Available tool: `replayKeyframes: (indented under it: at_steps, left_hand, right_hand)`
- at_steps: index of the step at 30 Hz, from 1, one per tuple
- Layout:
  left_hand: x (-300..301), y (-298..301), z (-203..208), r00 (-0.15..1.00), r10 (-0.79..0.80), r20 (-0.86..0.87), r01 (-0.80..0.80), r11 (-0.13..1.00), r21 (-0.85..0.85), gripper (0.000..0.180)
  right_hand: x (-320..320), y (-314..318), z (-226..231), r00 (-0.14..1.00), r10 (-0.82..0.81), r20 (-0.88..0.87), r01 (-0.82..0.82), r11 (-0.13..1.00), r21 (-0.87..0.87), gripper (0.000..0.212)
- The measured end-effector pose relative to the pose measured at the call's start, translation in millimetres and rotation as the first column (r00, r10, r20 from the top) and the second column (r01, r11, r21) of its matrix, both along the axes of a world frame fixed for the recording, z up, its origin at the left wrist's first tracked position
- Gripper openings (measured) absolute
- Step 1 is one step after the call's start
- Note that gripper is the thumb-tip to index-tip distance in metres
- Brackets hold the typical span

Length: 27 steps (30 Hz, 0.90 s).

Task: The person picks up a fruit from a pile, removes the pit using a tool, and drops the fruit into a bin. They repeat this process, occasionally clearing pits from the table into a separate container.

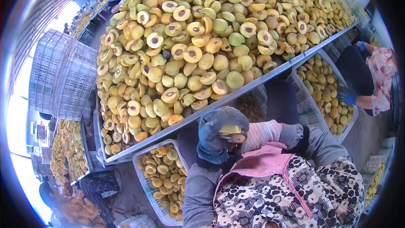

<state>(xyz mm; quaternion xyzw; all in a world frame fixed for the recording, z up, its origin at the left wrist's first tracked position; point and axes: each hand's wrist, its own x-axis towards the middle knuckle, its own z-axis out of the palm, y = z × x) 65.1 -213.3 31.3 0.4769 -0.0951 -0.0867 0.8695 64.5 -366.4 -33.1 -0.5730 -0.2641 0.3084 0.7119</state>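
Observation:
My left hand (211, 137), in a blue and grey glove, is closed around a yellow peach half (231, 129) in front of my chest. Close against it is my right hand (258, 136), in a pink and white striped covering. Its bent fingers hold a small metal pitting tool (229, 138) at the fruit; the tool's tip and handle are mostly hidden. Just beyond my hands, a metal-edged table (253, 85) bears a big heap of halved peaches (193, 53), many with brown pits or hollows showing.
A white crate of peach halves (162, 173) stands by my left arm. Another filled crate (325, 91) lies to the right, next to a person's blue-gloved hand (346, 94). Stacked crates (61, 74) rise at left. Other people work at the far left and behind the heap.

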Motion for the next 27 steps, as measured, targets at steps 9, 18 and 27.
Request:
replayKeyframes:
  at_steps: [9,18,27]
  left_hand:
    - [-95.4,188.3,-24.3,0.804,0.585,-0.112,-0.398,0.667,0.629,0.034]
    - [-74.4,165.1,89.7,0.647,0.576,0.499,-0.759,0.425,0.493,0.039]
    - [-29.9,118.4,155.1,0.398,-0.061,0.915,-0.817,0.431,0.384,0.041]
  right_hand:
    - [33.1,-38.9,-45.4,0.696,0.714,0.080,0.077,0.037,-0.996,0.031]
    - [61.5,-66.8,169.0,0.589,-0.183,0.787,0.615,0.733,-0.290,0.025]
    - [76.0,-22.2,158.5,0.523,-0.592,0.613,0.642,0.747,0.174,0.025]
